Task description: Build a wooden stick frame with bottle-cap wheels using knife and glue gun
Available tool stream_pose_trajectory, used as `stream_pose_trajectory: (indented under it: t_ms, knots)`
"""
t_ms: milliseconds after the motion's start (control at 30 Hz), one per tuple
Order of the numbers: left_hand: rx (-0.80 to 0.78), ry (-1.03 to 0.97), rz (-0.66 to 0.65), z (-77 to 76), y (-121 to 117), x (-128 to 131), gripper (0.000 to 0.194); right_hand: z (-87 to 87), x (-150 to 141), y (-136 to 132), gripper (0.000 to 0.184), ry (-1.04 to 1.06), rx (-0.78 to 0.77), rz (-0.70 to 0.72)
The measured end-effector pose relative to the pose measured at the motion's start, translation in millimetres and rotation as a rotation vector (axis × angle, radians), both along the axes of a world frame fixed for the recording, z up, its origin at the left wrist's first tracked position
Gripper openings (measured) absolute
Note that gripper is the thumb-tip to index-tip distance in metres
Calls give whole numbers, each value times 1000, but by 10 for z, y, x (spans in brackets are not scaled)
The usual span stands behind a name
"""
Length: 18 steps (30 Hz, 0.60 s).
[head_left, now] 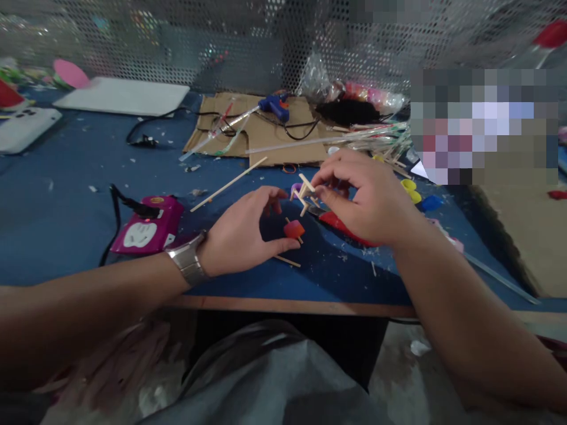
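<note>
Between the fingertips of my right hand (pixel 361 192) is a small frame of short wooden sticks (pixel 305 193), held just above the table. My left hand (pixel 248 227) is to its left, fingers curved and thumb apart from them, with nothing gripped between. Close to the left thumb tip lies a small orange-pink piece (pixel 293 229) with a thin stick through it; whether the thumb touches it I cannot tell. Red-handled cutters (pixel 343 229) rest partly under my right hand. One thin stick (pixel 287 261) lies below my left thumb, and a longer stick (pixel 228 184) beyond that hand.
A magenta power block (pixel 148 224) with a black plug and cable stands at left. Farther back, a blue glue gun (pixel 275 107) lies on cardboard (pixel 266 141). Clear plastic sticks (pixel 367 137) are piled at back right, near yellow pieces (pixel 411 190). The table edge (pixel 287 305) runs in front.
</note>
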<state>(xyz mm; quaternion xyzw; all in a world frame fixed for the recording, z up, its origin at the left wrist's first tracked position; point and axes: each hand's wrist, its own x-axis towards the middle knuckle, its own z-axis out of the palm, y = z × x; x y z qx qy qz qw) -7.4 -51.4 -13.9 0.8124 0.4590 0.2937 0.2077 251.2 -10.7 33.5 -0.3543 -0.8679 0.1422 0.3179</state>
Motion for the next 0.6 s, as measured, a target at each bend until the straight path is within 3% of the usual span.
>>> stream_pose_trajectory:
  t_ms: [133,200,333,467,600]
  knots:
    - [82,104,-87,-1,9,44,27,17,22,-12,9,-93,-60,-1]
    - [70,85,-108,10,30,33,17,11,20,-25,9,-133,-98,10]
    - [40,71,-72,53,66,-21,17,-4,0,-50,10,-150,-140,38]
    - [-61,85,-4,87,81,-36,29,-3,-28,-67,12,-152,-203,45]
    - [-56,106,-26,81,82,-32,28,-12,-44,-81,12,-144,-227,30]
